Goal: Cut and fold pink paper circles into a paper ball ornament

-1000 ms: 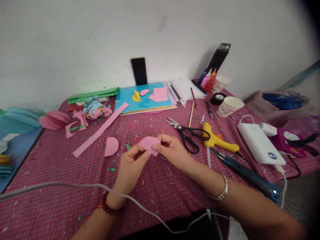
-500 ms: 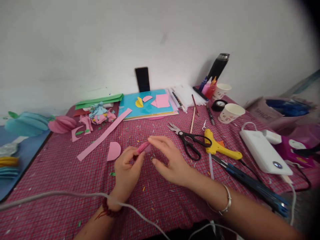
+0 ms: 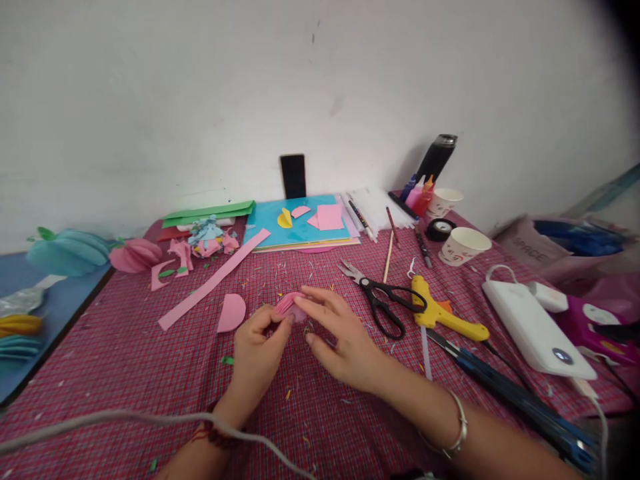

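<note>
Between the thumb and fingers of my left hand is a stack of folded pink paper pieces, its layered edges fanned upward. My right hand has its fingers stretched against the stack's far end, with the thumb held apart below. A pink paper half-circle lies on the checked cloth just left of my left hand. Further up, a long pink paper strip rests at a slant. Black-handled scissors lie with their blades spread to the right of my right hand.
On the right are a yellow glue gun, a blue paper cutter, a white power bank and paper cups. Coloured paper sheets and a phone are at the back. Paper pumpkins stand left. A white cable crosses the front.
The whole view has tilted up slightly, so things sit lower in the picture. My right fingertips are now laid over the end of the pink stack. My left hand keeps its hold.
</note>
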{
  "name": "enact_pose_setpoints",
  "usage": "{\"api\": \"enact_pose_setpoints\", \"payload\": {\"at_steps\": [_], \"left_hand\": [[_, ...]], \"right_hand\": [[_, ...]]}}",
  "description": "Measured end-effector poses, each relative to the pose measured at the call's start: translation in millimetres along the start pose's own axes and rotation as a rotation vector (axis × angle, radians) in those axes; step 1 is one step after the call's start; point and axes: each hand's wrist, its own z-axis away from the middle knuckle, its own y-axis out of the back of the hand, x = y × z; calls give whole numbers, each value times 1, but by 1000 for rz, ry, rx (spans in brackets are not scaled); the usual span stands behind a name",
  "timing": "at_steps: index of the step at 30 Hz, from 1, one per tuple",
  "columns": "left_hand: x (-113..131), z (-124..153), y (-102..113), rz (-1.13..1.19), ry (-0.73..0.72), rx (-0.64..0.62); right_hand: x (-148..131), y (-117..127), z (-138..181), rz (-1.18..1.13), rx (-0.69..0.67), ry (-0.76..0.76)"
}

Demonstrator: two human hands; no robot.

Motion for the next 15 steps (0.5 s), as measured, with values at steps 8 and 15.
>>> {"api": "enact_pose_setpoints", "payload": {"at_steps": [8, 15], "left_hand": [[0, -2, 1, 36, 29, 18], [1, -3, 1, 32, 17, 32]], "right_hand": [[-2, -1, 0, 24, 84, -19], [-6, 1, -2, 34, 102, -33]]}}
